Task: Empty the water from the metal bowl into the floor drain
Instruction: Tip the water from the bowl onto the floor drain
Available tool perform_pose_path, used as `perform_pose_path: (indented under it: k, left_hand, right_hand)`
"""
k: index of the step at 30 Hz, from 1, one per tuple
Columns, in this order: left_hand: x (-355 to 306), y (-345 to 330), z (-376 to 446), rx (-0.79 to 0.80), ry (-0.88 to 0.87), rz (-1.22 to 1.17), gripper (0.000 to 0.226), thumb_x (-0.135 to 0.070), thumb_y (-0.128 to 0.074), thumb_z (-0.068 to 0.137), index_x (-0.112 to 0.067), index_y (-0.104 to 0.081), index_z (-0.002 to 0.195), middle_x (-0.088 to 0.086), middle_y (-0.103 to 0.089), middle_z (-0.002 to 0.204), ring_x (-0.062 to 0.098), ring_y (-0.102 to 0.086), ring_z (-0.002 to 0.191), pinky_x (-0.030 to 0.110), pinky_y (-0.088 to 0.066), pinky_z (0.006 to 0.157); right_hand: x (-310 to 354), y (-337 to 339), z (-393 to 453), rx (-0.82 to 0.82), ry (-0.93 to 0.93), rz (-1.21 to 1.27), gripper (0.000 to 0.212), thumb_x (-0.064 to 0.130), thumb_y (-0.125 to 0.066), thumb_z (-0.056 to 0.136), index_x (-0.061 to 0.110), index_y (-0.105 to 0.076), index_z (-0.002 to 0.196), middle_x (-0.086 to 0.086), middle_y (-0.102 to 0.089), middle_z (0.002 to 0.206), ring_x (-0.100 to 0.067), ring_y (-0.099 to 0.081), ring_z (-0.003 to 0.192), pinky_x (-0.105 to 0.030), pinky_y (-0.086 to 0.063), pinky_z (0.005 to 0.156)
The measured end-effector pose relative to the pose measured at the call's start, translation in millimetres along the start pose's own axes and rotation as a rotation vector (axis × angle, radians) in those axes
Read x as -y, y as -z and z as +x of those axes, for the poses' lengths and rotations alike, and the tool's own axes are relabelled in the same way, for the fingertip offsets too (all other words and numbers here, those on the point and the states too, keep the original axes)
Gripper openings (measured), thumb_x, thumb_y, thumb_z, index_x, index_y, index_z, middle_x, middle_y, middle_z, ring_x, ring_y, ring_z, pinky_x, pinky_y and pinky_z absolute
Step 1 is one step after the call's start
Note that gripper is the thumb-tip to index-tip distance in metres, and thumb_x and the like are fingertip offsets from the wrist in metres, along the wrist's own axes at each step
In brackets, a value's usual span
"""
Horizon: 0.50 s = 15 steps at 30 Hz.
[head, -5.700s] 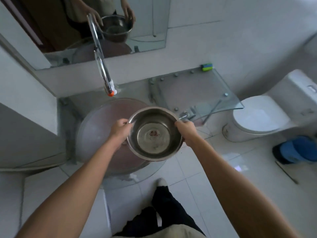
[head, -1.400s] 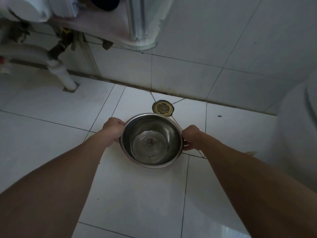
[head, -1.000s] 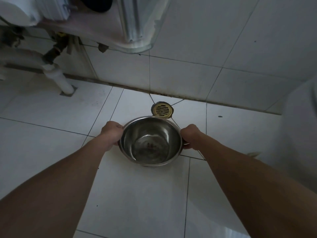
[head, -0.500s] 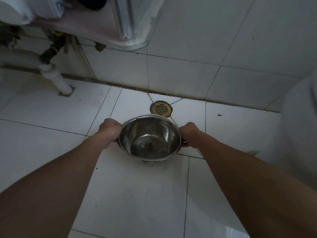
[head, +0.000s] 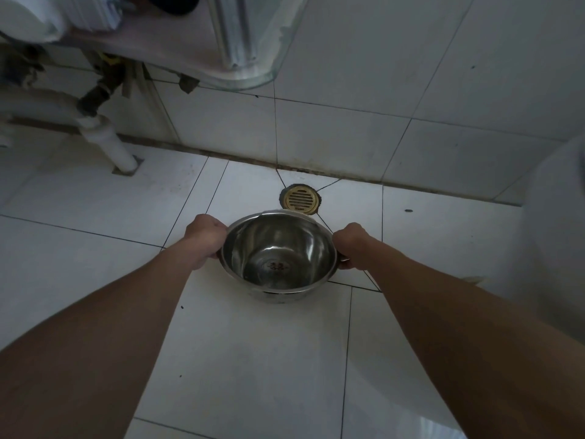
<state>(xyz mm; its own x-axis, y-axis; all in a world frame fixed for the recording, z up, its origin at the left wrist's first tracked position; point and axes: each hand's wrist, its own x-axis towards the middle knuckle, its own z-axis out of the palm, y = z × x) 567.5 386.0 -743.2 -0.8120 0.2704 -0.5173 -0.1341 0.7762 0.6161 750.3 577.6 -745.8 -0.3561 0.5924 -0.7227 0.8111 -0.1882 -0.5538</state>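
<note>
Left hand (head: pixel 204 240) and right hand (head: pixel 353 245) closed on opposite rims of metal bowl (head: pixel 278 256) — bowl held just short of floor drain (head: pixel 300 199), far lip tilting toward it. Risk: fast tip overshoots grate — water spreads across tiles.

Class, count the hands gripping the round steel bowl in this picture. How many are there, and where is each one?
2. The left hand grips the round steel bowl at its left rim; the right hand grips its right rim.
</note>
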Motion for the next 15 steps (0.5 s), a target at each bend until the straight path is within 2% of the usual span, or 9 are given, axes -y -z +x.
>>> perform_pose_path:
  k: [15]
  left_hand:
    - [-1.6, 1.4, 2.4, 0.005, -0.009, 0.023, 0.017, -0.001, -0.059, 0.092, 0.004, -0.073, 0.100, 0.025, -0.073, 0.103, 0.039, -0.073, 0.092, 0.049, -0.063, 0.081]
  right_hand:
    - [1.4, -0.7, 2.7, -0.011, -0.010, 0.029, 0.021, 0.000, -0.055, 0.096, 0.001, -0.057, 0.075, -0.013, -0.059, 0.076, -0.022, -0.055, 0.061, -0.031, -0.051, 0.053]
